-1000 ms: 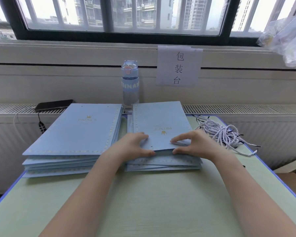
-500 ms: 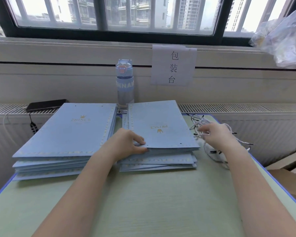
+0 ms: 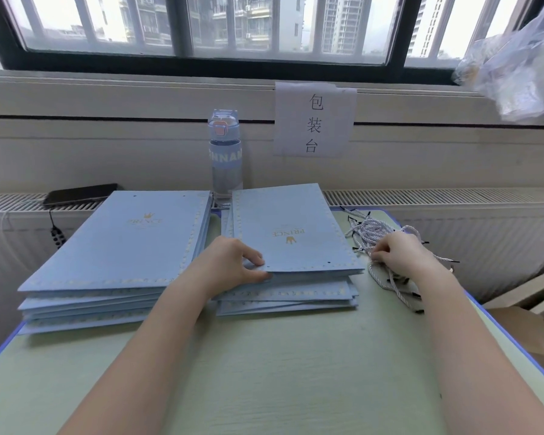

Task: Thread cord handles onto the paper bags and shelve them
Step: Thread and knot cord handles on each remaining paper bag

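Green table (image 3: 264, 372) under both forearms. Taller bag stack (image 3: 117, 246) outboard of left hand (image 3: 230, 265). Between the hands, the shorter stack. Left hand pinches the top bag (image 3: 296, 227) at its near corner, thumb above, fingers beneath. Flat, stiff, light paper, likely slick, so lift by the edge near the punched holes (image 3: 328, 263). Right hand (image 3: 396, 249) is curled into the cord tangle (image 3: 371, 230), pinching limp, snag-prone strands.

The pale green bench (image 3: 280, 372) carries a left stack (image 3: 117, 243) and a right stack (image 3: 296, 215) of blue paper bags, with white cords (image 3: 374, 229) near its right edge.
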Tool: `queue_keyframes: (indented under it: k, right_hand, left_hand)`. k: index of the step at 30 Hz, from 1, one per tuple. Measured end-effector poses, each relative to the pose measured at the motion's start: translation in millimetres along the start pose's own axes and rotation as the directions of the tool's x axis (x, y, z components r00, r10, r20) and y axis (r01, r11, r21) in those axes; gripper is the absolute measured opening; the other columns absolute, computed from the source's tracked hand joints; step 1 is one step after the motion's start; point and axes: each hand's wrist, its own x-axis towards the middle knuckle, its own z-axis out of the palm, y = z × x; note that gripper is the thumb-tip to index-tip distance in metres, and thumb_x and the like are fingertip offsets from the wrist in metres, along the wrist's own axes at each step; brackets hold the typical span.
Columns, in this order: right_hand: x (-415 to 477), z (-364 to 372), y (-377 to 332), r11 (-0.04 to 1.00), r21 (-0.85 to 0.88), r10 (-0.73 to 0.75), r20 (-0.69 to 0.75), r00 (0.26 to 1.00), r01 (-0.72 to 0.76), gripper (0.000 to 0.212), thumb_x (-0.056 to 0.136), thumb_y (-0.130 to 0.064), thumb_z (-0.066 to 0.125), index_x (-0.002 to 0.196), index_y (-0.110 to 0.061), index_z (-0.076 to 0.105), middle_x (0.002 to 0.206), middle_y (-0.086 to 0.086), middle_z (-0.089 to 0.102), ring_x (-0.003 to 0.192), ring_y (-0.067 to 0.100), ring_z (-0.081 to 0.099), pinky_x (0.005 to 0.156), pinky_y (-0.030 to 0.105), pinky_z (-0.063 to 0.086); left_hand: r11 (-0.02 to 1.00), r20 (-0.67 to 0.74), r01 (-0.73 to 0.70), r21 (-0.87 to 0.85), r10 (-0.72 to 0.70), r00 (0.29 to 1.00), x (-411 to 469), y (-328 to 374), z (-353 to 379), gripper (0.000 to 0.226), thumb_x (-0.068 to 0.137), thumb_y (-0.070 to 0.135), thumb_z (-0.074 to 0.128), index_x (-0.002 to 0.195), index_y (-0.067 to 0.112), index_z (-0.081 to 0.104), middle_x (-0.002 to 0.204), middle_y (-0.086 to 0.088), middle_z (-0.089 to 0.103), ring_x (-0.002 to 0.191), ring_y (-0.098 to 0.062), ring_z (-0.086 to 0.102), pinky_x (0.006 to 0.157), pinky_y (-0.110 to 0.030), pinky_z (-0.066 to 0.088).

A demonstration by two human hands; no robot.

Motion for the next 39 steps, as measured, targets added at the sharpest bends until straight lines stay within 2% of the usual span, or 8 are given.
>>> queue_keyframes:
  k: [5,12,16,18,23,29,34,39]
  right_hand:
    - [-3,-9,-16,0.910,0.367,-0.005,-0.460,0.888,0.195,0.013,0.096,-0.011,0.050,0.096,-0.005,0.062,0.094,0.010,0.063,0.076,0.015,0.062,0.069,0.024,0.045]
    - [-22,-18,-53,-0.103,0.951,0.000,-0.294,0.956,0.292,0.013,0.098,-0.006,0.044,0.088,-0.011,0.050,0.070,0.003,0.064,0.062,0.014,0.069,0.058,0.019,0.055]
    - [-11,10,-49,0.773,0.585,-0.060,-0.319,0.946,0.246,0.008,0.092,-0.010,0.055,0.089,-0.016,0.059,0.088,0.007,0.068,0.067,0.021,0.068,0.060,0.029,0.051]
    - [-6,23,-43,0.969,0.166,-0.133,-0.284,0.949,0.185,0.013,0.088,-0.013,0.057,0.091,-0.020,0.068,0.101,0.003,0.065,0.092,0.026,0.063,0.075,0.032,0.047]
    - [-7,18,-41,0.889,0.166,-0.360,-0.323,0.875,0.427,0.030,0.084,0.002,0.057,0.096,-0.021,0.073,0.114,0.000,0.057,0.109,0.018,0.050,0.088,0.024,0.037]
    - [-21,10,-53,0.839,0.264,-0.537,0.250,0.806,0.476,0.056,0.085,0.005,0.048,0.088,-0.048,0.066,0.124,-0.021,0.054,0.116,-0.001,0.048,0.098,0.016,0.034]
    - [-23,4,-52,0.818,0.370,-0.546,0.260,0.796,0.440,0.024,0.083,-0.014,0.070,0.084,-0.038,0.072,0.116,-0.022,0.058,0.106,-0.009,0.052,0.093,0.012,0.036]
    - [-22,28,-69,0.783,0.274,-0.566,-0.057,0.823,0.558,0.008,0.085,-0.019,0.069,0.083,-0.027,0.069,0.090,-0.002,0.066,0.086,0.006,0.056,0.074,0.021,0.036]
  left_hand:
    - [1.000,0.001,0.006,-0.003,-0.006,1.000,1,0,0,0.031,0.076,0.039,0.076,0.100,0.021,0.074,0.112,0.011,0.068,0.094,0.006,0.057,0.094,-0.018,0.044]
    - [1.000,0.006,0.010,0.007,-0.010,1.000,0,-1,0,0.032,0.076,0.040,0.076,0.102,0.021,0.074,0.113,0.012,0.068,0.094,0.006,0.056,0.090,-0.015,0.042]
    - [1.000,0.006,0.016,-0.002,-0.016,1.000,1,0,0,0.034,0.075,0.040,0.076,0.103,0.020,0.074,0.113,0.012,0.068,0.095,0.006,0.056,0.092,-0.016,0.042]
    - [1.000,0.007,0.018,-0.003,-0.018,1.000,1,0,0,0.034,0.075,0.040,0.076,0.103,0.020,0.074,0.114,0.012,0.068,0.096,0.005,0.056,0.091,-0.016,0.041]
    - [1.000,-0.001,0.019,-0.013,-0.019,1.000,1,-1,2,0.034,0.074,0.040,0.078,0.101,0.020,0.074,0.113,0.010,0.068,0.097,0.005,0.058,0.093,-0.017,0.043]
    - [1.000,0.078,0.009,0.010,-0.010,0.997,-1,0,-3,0.035,0.079,0.034,0.074,0.111,0.019,0.071,0.122,0.011,0.064,0.106,0.004,0.057,0.092,-0.013,0.039]
    - [0.998,0.106,-0.025,-0.052,0.030,0.994,-3,-3,-6,0.031,0.082,0.021,0.070,0.113,0.019,0.071,0.124,0.012,0.061,0.092,0.030,0.038,0.063,0.003,0.036]
    - [0.996,0.046,-0.051,-0.071,0.055,0.997,-2,-1,-1,0.028,0.077,0.029,0.076,0.103,0.019,0.075,0.115,0.011,0.067,0.090,0.015,0.058,0.088,-0.012,0.045]
